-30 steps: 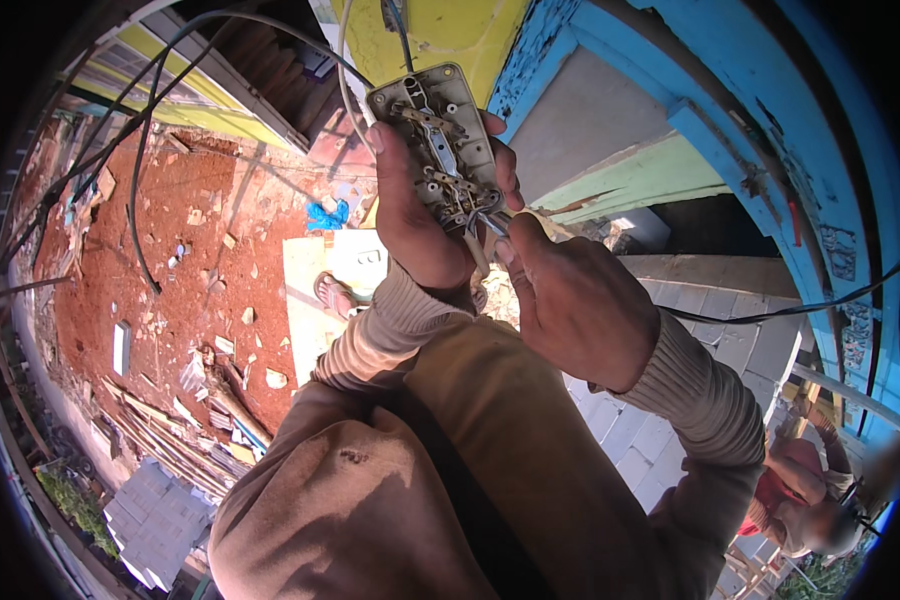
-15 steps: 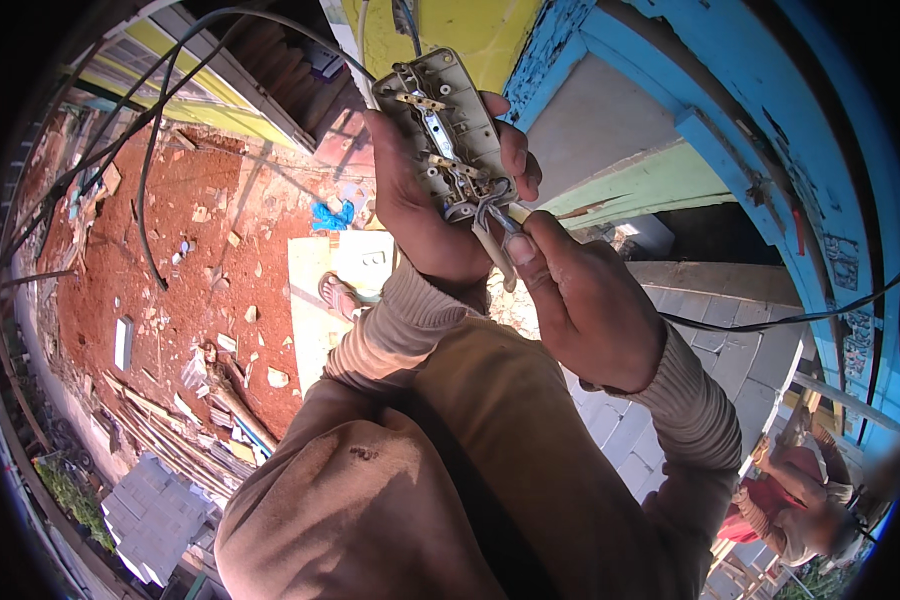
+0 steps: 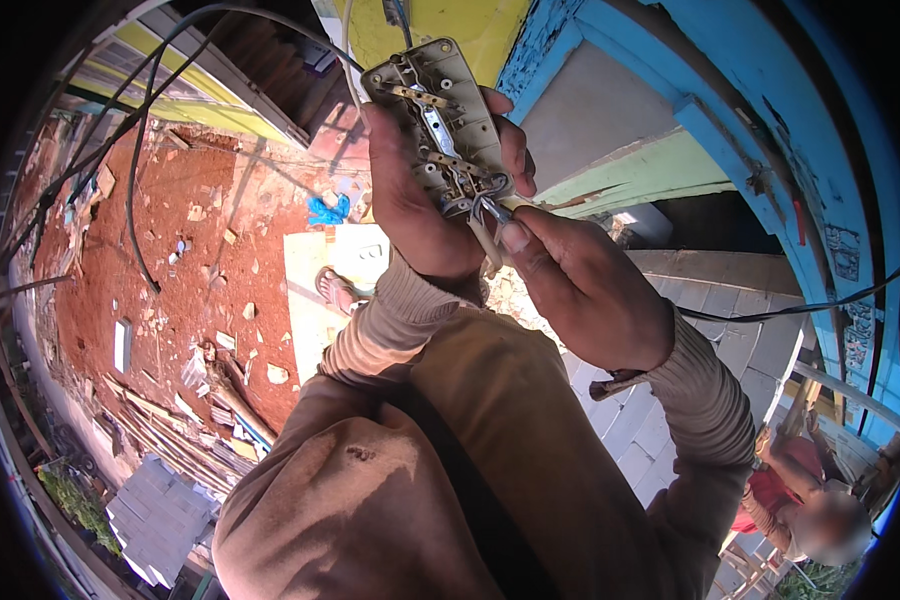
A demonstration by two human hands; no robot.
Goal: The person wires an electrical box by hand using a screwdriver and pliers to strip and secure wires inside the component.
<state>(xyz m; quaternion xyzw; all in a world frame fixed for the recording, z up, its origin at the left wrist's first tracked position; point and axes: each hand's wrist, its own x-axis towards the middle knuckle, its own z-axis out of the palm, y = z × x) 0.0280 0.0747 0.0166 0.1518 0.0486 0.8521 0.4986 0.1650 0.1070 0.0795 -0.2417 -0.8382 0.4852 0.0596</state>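
My left hand (image 3: 420,215) is closed round an opened extension socket (image 3: 470,90), its inner side facing up. Brass contact strips (image 3: 420,97) and a bright metal bar show inside the grey housing. At its lower end, wires come out of a pale cable (image 3: 485,238) that hangs between my hands. My right hand (image 3: 595,285) pinches a slim, shiny metal tool (image 3: 494,208) against that wired end. The tool's exact kind is hidden by my thumb and fingers.
Black cables (image 3: 140,140) loop at the upper left. Blue-painted frames (image 3: 750,190) stand close on the right. Red soil (image 3: 210,250) with rubble and timber lies below left, beside stacked grey blocks (image 3: 160,510). Another person (image 3: 795,475) is at the lower right.
The socket has shifted slightly up and left with my left hand. My right hand's wrist has moved a little right, and the tool tip sits closer to the wired end.
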